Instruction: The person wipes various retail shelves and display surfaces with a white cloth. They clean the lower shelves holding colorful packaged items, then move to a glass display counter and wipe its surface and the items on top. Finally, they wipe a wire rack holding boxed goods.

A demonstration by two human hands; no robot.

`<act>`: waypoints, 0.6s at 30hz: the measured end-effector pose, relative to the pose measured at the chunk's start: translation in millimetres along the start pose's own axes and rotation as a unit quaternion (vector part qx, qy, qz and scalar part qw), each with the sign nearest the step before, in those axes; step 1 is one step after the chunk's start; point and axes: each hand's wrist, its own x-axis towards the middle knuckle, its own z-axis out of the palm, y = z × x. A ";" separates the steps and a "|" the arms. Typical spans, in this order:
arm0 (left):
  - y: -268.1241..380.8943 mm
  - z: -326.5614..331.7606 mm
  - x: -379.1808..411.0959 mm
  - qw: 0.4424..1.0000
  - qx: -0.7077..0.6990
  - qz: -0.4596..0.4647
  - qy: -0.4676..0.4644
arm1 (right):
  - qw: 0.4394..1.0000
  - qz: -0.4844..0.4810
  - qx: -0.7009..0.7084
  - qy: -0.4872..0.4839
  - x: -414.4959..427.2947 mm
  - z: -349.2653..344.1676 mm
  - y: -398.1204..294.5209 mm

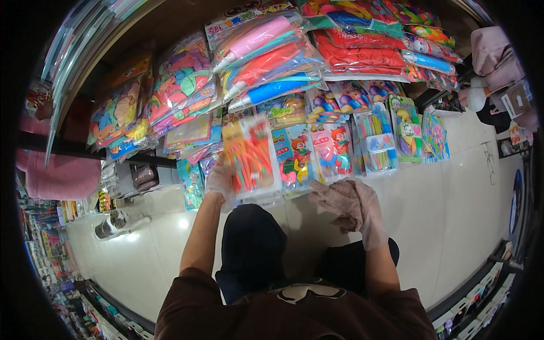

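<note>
My left hand point(221, 180), in a thin clear glove, grips the left edge of a clear packet of orange and red long balloons point(250, 157). In my right hand point(363, 208), gloved the same way, is a bunched brownish cloth point(342, 202). Between the hands, a blue balloon packet point(291, 155) and a pink balloon packet point(332, 151) with clown pictures lie side by side at the shelf's front. Right of them is a clear packet of long balloons with a blue pump point(376, 144).
Bags of red balloons point(361, 53) and bags with balloon pumps point(272, 55) are piled behind. Multicoloured balloon bags point(182, 80) lie on the left. A cat point(112, 225) is on the tiled floor at left. Plush bags point(495, 55) hang at the upper right.
</note>
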 end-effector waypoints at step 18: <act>21.0 35.8 29.2 0.956 0.171 -0.156 0.182 | 0.994 -0.069 -0.070 0.049 6.9 -11.6 20.9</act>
